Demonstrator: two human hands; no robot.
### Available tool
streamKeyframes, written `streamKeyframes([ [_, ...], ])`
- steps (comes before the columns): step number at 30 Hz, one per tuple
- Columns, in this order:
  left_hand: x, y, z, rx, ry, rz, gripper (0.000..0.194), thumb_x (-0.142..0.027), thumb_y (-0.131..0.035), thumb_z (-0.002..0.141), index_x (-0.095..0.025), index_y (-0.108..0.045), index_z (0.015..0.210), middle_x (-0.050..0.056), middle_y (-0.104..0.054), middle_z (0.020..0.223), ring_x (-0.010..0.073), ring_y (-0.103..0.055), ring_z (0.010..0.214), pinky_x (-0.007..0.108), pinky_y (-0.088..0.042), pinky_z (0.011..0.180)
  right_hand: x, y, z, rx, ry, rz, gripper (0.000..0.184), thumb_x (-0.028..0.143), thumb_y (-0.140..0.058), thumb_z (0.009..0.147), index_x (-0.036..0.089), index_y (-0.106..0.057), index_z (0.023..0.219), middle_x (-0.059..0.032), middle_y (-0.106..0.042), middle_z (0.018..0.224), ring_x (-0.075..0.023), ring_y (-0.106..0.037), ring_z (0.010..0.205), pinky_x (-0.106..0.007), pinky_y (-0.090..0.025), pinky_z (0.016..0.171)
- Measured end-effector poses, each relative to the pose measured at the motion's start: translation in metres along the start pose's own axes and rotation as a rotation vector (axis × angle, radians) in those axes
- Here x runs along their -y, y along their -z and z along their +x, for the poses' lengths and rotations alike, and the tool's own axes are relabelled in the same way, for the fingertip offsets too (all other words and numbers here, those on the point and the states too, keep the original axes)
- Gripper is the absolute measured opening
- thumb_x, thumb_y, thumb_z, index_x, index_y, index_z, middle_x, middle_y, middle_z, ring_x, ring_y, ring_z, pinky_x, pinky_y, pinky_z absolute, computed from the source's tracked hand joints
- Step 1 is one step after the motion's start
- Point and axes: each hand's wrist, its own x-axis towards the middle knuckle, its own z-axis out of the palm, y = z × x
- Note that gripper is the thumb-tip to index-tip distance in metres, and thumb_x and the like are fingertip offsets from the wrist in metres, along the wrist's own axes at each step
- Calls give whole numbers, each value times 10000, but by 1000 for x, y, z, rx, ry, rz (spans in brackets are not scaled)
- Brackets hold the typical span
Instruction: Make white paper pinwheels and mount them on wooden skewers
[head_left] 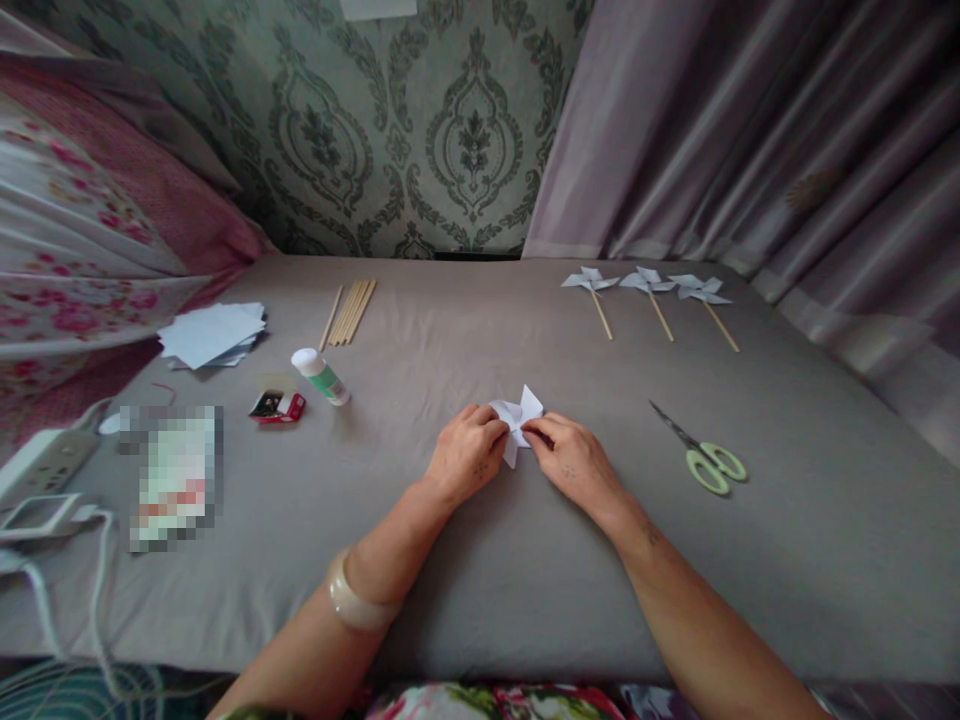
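Note:
A white paper pinwheel (pixel 529 404) without a stick is held low over the middle of the cloth-covered table (pixel 450 580). My left hand (pixel 471 445) pinches its left side, fingers closed on the folded paper. From the right, my right hand (pixel 574 455) grips the paper close to the centre with thumb and fingertips. The points of several blades stick out between the hands; the rest of the paper is hidden behind my fingers.
Scissors (pixel 701 455) lie right of my hands. Finished pinwheels (pixel 651 285) rest at the back right. Leftward are a glue stick (pixel 322 377), a small red box (pixel 277 407), wooden sticks (pixel 352 312), a paper stack (pixel 210 335) and a power strip (pixel 45 460) with cables.

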Motion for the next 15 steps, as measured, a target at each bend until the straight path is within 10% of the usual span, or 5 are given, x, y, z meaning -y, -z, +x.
streamKeyframes([
  [15,1,-2,0,-6,-4,-11,220,-194,-475,908,-192,-694,926,60,-653,955,188,-575,905,289,-484,798,2,3,0,53,10,-66,234,215,-491,922,220,-707,1011,-66,-695,984,-199,-638,904,-289,-457,795],
])
